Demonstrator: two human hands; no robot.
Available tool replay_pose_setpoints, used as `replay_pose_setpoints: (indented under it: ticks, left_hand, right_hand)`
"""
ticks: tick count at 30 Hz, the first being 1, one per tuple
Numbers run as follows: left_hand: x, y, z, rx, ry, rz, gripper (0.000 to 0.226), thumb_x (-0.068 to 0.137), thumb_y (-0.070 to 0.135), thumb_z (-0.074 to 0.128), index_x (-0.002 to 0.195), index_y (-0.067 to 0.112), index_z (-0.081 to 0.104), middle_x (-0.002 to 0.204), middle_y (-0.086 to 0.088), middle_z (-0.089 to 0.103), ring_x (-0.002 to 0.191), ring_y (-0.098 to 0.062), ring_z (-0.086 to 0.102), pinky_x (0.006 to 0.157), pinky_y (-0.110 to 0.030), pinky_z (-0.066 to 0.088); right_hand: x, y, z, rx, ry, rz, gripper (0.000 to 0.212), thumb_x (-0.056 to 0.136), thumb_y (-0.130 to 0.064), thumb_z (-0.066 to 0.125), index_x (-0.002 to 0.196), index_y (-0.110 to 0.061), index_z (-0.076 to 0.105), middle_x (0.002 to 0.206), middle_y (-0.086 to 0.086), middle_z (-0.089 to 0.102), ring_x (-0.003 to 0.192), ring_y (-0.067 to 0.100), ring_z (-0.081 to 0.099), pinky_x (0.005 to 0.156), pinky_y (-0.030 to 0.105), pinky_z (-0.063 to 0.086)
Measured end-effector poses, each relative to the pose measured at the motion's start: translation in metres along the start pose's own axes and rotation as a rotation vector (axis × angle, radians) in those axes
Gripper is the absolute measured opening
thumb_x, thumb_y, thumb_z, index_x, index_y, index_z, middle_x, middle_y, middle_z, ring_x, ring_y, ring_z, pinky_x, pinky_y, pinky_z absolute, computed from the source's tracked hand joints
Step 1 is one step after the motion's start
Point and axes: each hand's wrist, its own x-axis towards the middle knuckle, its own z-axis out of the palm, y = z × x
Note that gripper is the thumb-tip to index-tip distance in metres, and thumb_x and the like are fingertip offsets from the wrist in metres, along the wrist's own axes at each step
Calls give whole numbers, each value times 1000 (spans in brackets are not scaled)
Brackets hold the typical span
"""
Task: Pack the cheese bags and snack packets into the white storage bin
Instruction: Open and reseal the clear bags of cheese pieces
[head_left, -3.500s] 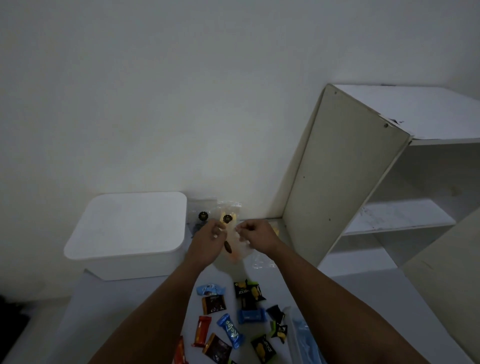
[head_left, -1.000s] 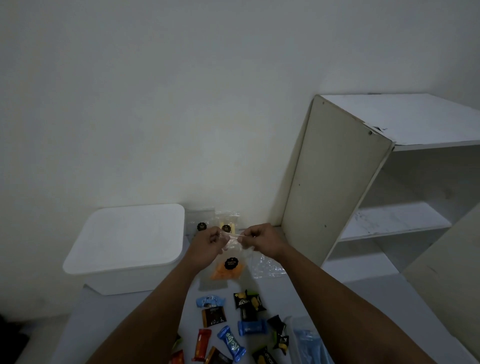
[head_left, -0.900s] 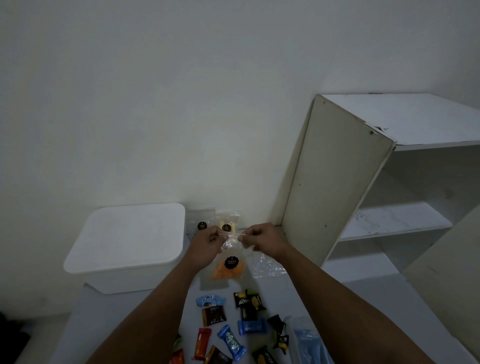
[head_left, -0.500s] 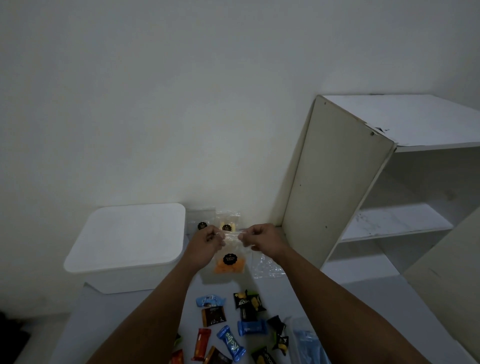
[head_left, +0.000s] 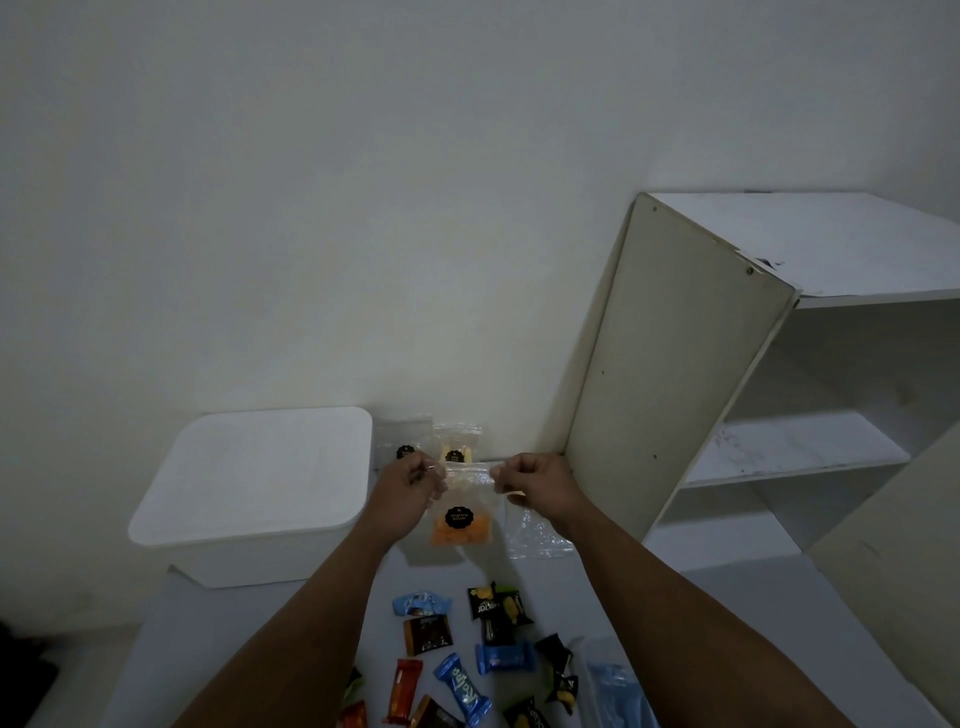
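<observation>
Nearest me, the snack packets (head_left: 470, 657) lie scattered flat on the desk (head_left: 249, 618), none of them packed yet, with a clear tub holding something blue (head_left: 615, 686) just to their right. I judge I have left them for later because the cheese comes first.

Beyond them, I hold the orange cheese bag (head_left: 460, 522) up off the desk. My left hand (head_left: 410, 486) pinches one end of its clear top strip, and my right hand (head_left: 535, 480) pinches the other, fingers curled. Holding it by the top lets the cheese hang low and keeps the strip taut between my hands, probably so I can close the seal before packing. An empty-looking clear bag (head_left: 537, 532) lies on the desk under my right wrist.

Farther back, two more cheese bags (head_left: 431, 444) stand propped against the wall. To their left sits the white storage bin (head_left: 254, 493), lid still on, so nothing can go in yet. A white shelf unit (head_left: 779, 374) stands to the right.
</observation>
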Motion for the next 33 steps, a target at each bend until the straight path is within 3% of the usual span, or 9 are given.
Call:
replay_pose_setpoints:
  ticks: [4,8,13,19,27,30,33]
  left_hand:
    - [1,1,2,-11,-6,-12,15,102,10,55,95,0,64,82,-8,70,70,-11,62,65,-20,50]
    - [2,1,2,25,-85,11,17,101,8,56,85,7,64,82,-10,71,66,-10,60,66,-24,49]
    - [0,1,7,60,-112,24,18,99,4,58,83,10,65,77,-5,70,65,-9,60,63,-19,49]
    - [1,0,6,102,-113,51,20,99,5,57,83,13,66,73,1,69,61,-2,60,63,-16,49]
    - [0,1,9,128,-113,63,19,99,4,57,84,10,66,73,-2,68,58,1,58,59,-12,47]
    - [0,-1,8,84,-117,37,13,98,6,61,89,1,69,77,-9,71,62,-4,65,61,-14,51]
    - [0,-2,6,-7,-126,2,17,95,11,68,87,-4,71,82,-16,75,75,-23,74,72,-28,62]
  right_hand:
    - [-2,-2,-1,-4,-13,16,16,87,-24,78,79,-14,69,79,5,75,78,12,68,78,36,52]
    - [-2,-4,-1,-63,-97,60,18,84,-25,81,91,-10,76,84,4,75,79,12,69,79,34,53]
    - [-2,-2,5,-107,-97,2,9,91,-17,74,86,-9,72,80,6,70,77,15,68,75,34,52]
    - [-3,-3,10,-193,-95,-60,9,90,-21,75,86,-13,73,80,8,70,72,11,69,66,27,50]
    - [0,-3,16,-277,-89,-93,12,96,-20,67,85,-15,67,80,7,69,70,9,67,66,24,53]
    - [-1,-4,16,-288,-97,-125,12,92,-19,73,88,-8,71,78,8,68,68,9,67,59,17,51]
    - [0,-3,17,-309,-105,-143,13,92,-18,72,90,-5,72,76,7,68,68,11,66,60,19,51]
